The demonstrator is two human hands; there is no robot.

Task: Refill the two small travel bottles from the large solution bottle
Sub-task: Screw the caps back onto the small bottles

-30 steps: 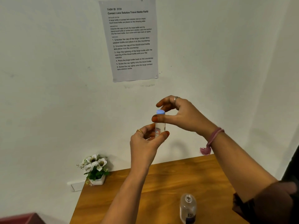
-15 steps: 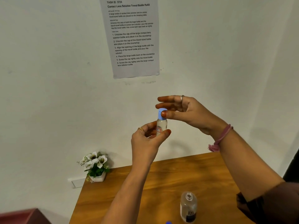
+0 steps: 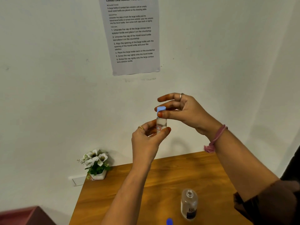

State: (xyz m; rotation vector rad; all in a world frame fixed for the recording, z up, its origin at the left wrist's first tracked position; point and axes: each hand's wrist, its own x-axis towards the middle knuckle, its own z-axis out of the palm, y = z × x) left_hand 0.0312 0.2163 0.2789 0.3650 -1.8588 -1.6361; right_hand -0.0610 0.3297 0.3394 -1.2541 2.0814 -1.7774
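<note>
My left hand gripped the travel bottle upright while my right fingers pinched its blue cap; I judged slow, level twisting best.

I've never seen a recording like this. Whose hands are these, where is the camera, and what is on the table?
There is no machine here: a person works with bare hands, and one wide-angle camera worn on their head looks forward and down. The left hand holds a small travel bottle upright in the air, and the right hand pinches its blue cap. Below is a wooden table. On it stands the large solution bottle, uncapped, and something blue shows at the picture's bottom edge. A small pot of white flowers sits at the table's far corner, and an instruction sheet hangs on the wall.
</note>
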